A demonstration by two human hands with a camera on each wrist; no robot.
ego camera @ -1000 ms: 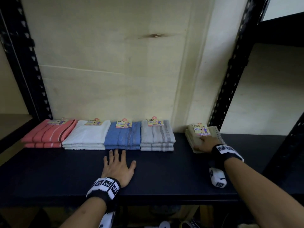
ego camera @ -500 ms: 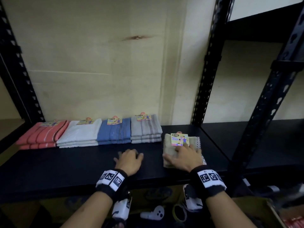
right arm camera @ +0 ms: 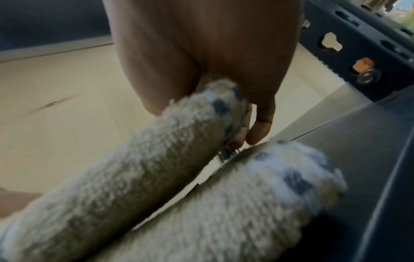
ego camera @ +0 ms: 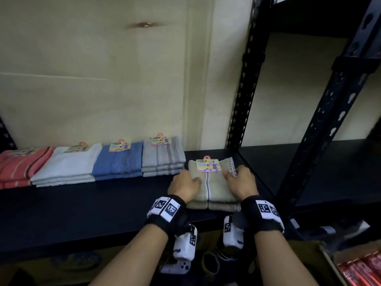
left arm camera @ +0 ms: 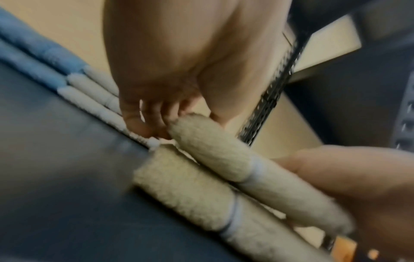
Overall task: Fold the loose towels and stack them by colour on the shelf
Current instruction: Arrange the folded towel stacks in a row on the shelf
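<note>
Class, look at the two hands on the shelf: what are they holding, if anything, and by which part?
Both grip the top folded beige towel: left hand at its left edge, right hand at its right edge.

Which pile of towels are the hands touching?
The beige pile at the right end of the row. Both hands, left and right, grip it; the pink, white, blue and grey piles sit untouched.

The right hand (right arm camera: 206, 58) gripped the upper towel (right arm camera: 125, 177) at its patterned end, fingers (right arm camera: 260, 129) curled beneath. A lower towel (right arm camera: 235, 212) lay at five o'clock on the shelf (right arm camera: 378, 177). An upright (right arm camera: 358, 49) stood at two o'clock.
</note>
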